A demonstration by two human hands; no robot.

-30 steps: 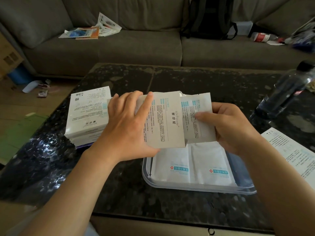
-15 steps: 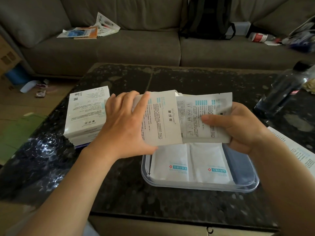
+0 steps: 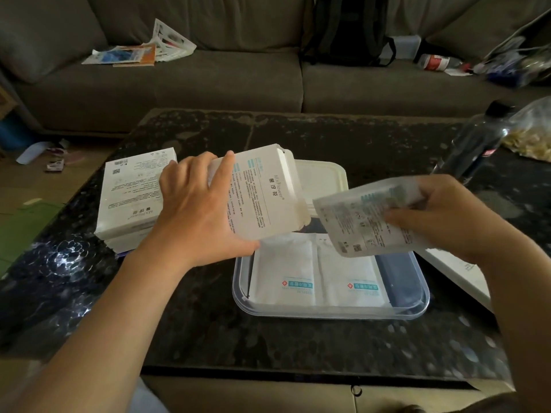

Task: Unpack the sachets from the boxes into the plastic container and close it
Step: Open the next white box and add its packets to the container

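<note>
My left hand [image 3: 196, 213] grips a white box [image 3: 262, 192] with its open end pointing right, held above the far left corner of the clear plastic container [image 3: 417, 305]. My right hand [image 3: 447, 216] holds a white sachet [image 3: 366, 219], fully clear of the box and tilted over the container. Two white sachets [image 3: 316, 272] lie flat side by side inside the container. The container's white lid [image 3: 322, 177] lies on the table just behind it. A stack of white boxes [image 3: 134, 198] sits to the left.
A dark plastic bottle [image 3: 474, 144] stands at the right of the black stone table [image 3: 208, 323], with a clear bag of snacks [image 3: 533, 135] beside it. A printed sheet [image 3: 459, 272] lies right of the container. Behind is a grey sofa [image 3: 226, 81] with papers and a backpack.
My right hand has pulled the sachet rightward, completely out of the box, and tipped it down over the container. The left hand has tilted the box.
</note>
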